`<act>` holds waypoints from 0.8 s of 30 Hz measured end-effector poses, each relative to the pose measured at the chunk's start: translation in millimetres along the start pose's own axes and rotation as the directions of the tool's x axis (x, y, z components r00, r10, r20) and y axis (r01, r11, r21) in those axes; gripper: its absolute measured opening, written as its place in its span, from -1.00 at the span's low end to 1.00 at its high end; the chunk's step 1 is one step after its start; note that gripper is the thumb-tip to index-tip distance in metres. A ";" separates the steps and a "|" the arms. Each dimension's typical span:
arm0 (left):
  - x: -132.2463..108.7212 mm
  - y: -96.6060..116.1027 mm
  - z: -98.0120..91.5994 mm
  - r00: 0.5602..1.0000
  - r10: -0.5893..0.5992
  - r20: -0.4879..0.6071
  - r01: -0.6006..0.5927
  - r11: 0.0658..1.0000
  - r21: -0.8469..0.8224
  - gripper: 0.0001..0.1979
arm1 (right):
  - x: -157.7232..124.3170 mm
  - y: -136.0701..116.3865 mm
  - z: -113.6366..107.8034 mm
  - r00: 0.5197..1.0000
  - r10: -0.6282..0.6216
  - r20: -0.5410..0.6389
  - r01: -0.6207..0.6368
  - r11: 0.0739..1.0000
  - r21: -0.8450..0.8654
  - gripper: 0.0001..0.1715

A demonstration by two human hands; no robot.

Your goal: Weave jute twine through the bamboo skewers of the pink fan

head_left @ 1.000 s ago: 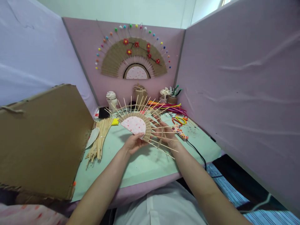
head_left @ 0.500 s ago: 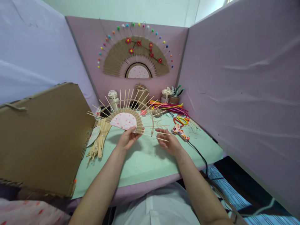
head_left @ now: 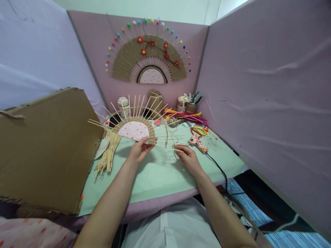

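Note:
My left hand (head_left: 141, 151) grips the lower right end of a half-round fan frame (head_left: 121, 128), which has a woven twine band and a white panel with pink dots. Thin sticks (head_left: 139, 105) fan out from the band, crossed further out by an arc of twine (head_left: 166, 132). Beyond the lowest sticks on the right, my right hand (head_left: 188, 156) has its thumb and fingertips pinched on a thin strand of twine, close to the stick tips. A ball of twine (head_left: 173, 121) lies behind the frame.
On the left lie a bundle of sticks (head_left: 110, 151) and a large cardboard sheet (head_left: 46, 148). To the right are a flowered glue gun (head_left: 198, 143) with a black cord, scissors (head_left: 199, 131) and pipe cleaners (head_left: 186, 117). A finished fan (head_left: 150, 55) hangs on the back panel.
My right hand's fingers have closed from a looser, spread pose into a pinch near the stick tips. The fan frame has shifted slightly left and tilted a little in my left hand.

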State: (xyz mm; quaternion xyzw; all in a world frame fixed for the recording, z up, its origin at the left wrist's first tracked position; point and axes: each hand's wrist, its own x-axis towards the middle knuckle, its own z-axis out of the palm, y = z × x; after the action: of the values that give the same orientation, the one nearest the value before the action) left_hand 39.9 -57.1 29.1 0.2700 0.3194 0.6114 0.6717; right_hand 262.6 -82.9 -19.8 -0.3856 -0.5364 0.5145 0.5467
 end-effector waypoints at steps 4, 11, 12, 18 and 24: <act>1.3 -0.2 -2.5 0.999 0.031 0.036 -0.033 0.998 0.054 -0.79 | -3.2 -3.6 -7.9 0.997 -0.060 0.046 0.067 0.983 -0.169 -0.71; 0.8 1.0 -2.4 0.995 0.083 0.058 -0.091 0.986 0.143 -0.75 | -5.6 -11.4 -16.2 0.971 -0.201 0.130 0.238 0.870 -0.431 -0.72; 0.8 1.0 -1.8 0.994 0.093 0.053 -0.101 0.983 0.152 -0.74 | -6.3 -12.3 -15.7 0.968 -0.222 0.117 0.250 0.853 -0.459 -0.73; 1.6 -2.5 2.3 0.984 0.176 0.031 -0.179 0.977 0.115 -0.70 | -12.3 -12.0 8.8 0.954 -0.297 -0.047 0.250 0.870 -0.424 -0.77; -0.3 -6.8 5.6 0.983 0.178 0.051 -0.180 0.983 0.030 -0.71 | -15.9 -5.7 40.1 0.958 -0.284 -0.049 0.249 0.901 -0.355 -0.75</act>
State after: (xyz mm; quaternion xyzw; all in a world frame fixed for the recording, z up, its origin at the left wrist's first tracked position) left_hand 48.6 -58.0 27.7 0.3236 0.2882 0.6571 0.6168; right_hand 225.7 -104.6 -12.1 -0.4233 -0.6381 0.3132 0.5618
